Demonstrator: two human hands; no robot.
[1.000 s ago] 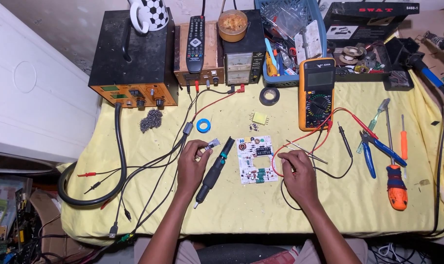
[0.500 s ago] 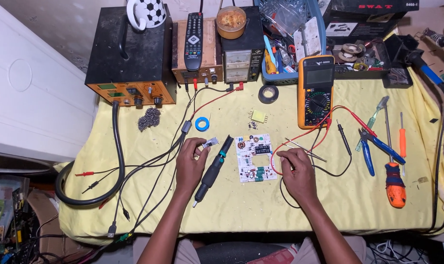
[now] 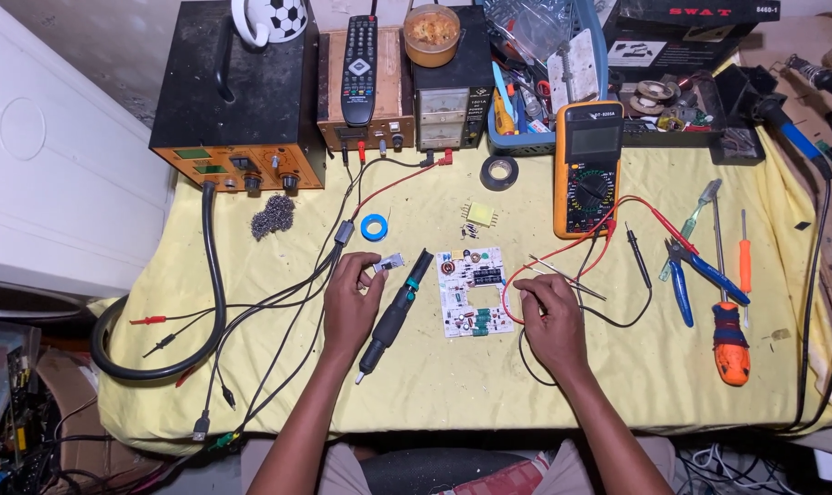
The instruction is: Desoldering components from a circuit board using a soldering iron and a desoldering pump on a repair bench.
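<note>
A white circuit board (image 3: 472, 291) with small parts lies on the yellow cloth (image 3: 453, 376) between my hands. My left hand (image 3: 350, 298) pinches a small white-and-blue connector (image 3: 388, 263) at its fingertips. Right beside that hand a black soldering iron (image 3: 396, 312) lies diagonally. My right hand (image 3: 549, 316) rests just right of the board, fingers curled on the red test lead (image 3: 563, 257) and a thin metal probe (image 3: 567, 278).
An orange multimeter (image 3: 588, 167) stands behind the board. Blue-handled pliers (image 3: 691, 275), an orange screwdriver (image 3: 729, 339) and tweezers lie at the right. Power supplies (image 3: 242, 101), a remote (image 3: 359, 57), tape rolls (image 3: 374, 226) and black cables (image 3: 205, 302) fill the back and left.
Both hands stay at the board with hardly any shift. The view has tilted slightly, so the table sits a little lower in frame.
</note>
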